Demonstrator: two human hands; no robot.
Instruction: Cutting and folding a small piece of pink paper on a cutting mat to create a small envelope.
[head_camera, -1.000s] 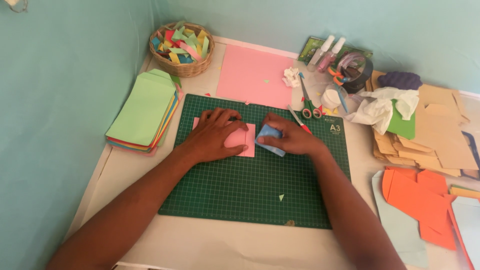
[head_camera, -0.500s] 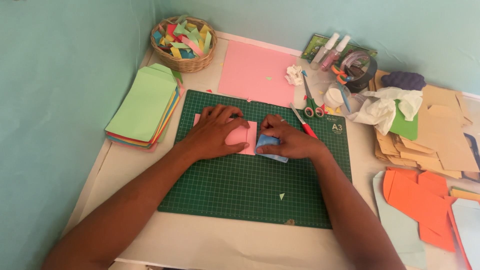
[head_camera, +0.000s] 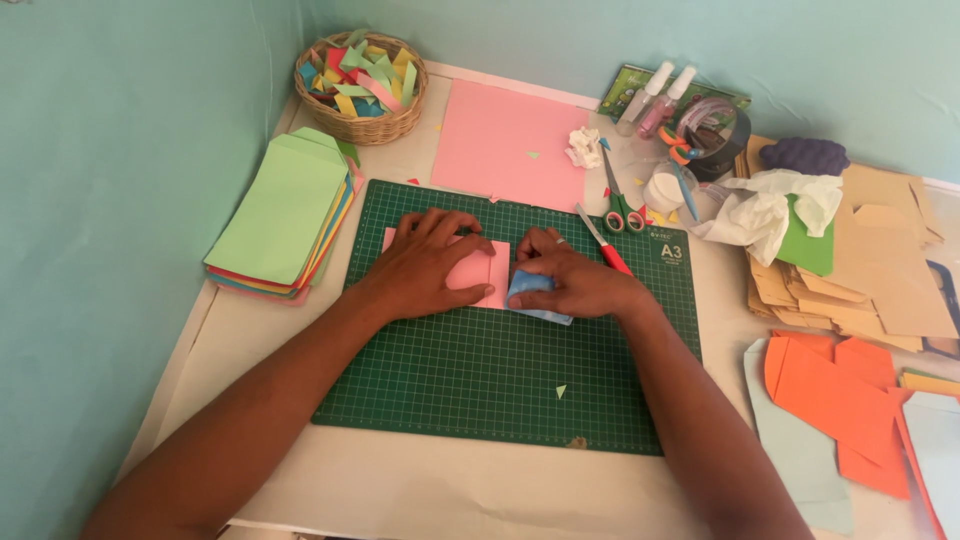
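On the green cutting mat (head_camera: 500, 380) lies a small pink paper piece (head_camera: 478, 272). My left hand (head_camera: 425, 262) rests flat on it, fingers spread, pressing it down. Right beside it, my right hand (head_camera: 565, 280) has its fingers curled on a folded light-blue paper (head_camera: 532, 292), which touches the pink piece's right edge. Most of the blue paper is hidden under my fingers.
A red craft knife (head_camera: 603, 242) and scissors (head_camera: 618, 195) lie just right of my hands. A pink sheet (head_camera: 510, 145), a wicker basket of paper strips (head_camera: 360, 85), a stack of coloured envelopes (head_camera: 285, 215), brown envelopes (head_camera: 880, 270), orange envelopes (head_camera: 840, 395), glue bottles (head_camera: 660, 95) and tape (head_camera: 715, 125) surround the mat.
Both hands stay on the papers with only small shifts of the fingers; the right hand's fingers have drawn closer over the blue paper.
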